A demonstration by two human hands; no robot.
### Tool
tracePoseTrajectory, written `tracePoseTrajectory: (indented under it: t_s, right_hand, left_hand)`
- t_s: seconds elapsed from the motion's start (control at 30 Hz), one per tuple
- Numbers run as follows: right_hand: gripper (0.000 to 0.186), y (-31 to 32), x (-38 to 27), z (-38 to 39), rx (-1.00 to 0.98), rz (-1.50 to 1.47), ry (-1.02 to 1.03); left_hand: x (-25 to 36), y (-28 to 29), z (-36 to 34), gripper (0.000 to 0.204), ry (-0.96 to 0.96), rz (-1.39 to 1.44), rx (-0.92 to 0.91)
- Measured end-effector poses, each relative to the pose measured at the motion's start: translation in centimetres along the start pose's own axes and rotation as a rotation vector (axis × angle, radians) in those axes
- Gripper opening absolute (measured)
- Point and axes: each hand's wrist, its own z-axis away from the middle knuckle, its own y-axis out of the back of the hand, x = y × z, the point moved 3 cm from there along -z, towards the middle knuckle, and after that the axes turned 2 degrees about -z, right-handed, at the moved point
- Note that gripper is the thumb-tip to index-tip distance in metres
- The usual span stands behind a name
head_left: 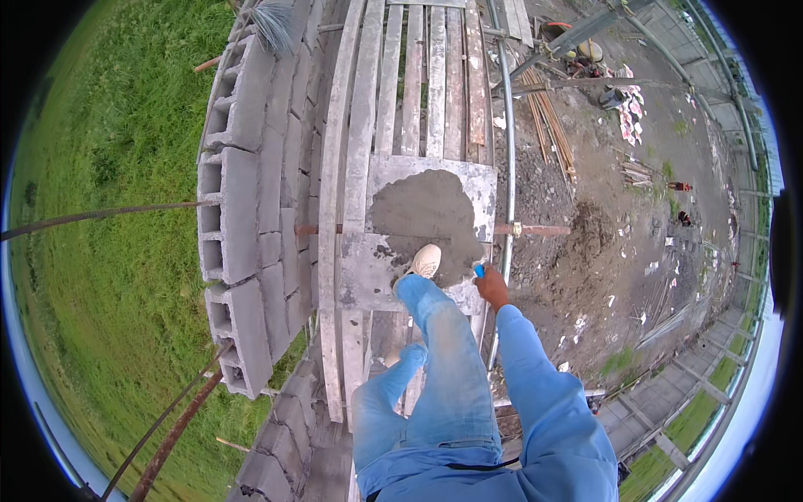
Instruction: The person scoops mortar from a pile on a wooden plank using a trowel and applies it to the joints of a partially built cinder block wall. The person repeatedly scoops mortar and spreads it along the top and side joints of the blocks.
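Observation:
My right hand (493, 288) is closed around the blue handle of what looks like a trowel (478, 270); its blade hardly shows against the mortar. The hand is at the right edge of a mortar-smeared board (360, 266), beside a broad heap of wet grey mortar (427, 205). My left hand is out of view. One of my feet, in a pale shoe (426, 261), is over the near part of the mortar board, close to the heap. The other foot is lower, partly hidden by my leg.
Scaffold planks (410, 84) run away from me, with gaps between them. On the left rises a hollow-block wall (242, 192) with rebar (109, 219) sticking out over grass. A metal pipe (508, 142) edges the right side, above dirt ground with lumber (548, 125) and a soil pile (590, 234).

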Motion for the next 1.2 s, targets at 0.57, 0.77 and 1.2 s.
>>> tracePoseTrajectory:
  t_s: [0.57,0.77,1.2]
  right_hand:
    - [0.049,-26.3,-15.8,-14.7,-0.596,-0.232,0.066]
    - [0.046,-9.9,-15.4,-12.1,-0.525,-0.316,0.056]
    - [0.027,28.8,-0.6,-9.5,0.022,-0.442,-0.088]
  left_hand:
    - [32.7,-6.7,33.6,0.043,0.275,0.756,-1.275]
    - [36.9,-4.7,28.0,0.040,0.317,1.020,-1.397]
    - [50.1,-3.0,2.3,0.034,0.121,1.546,-1.218]
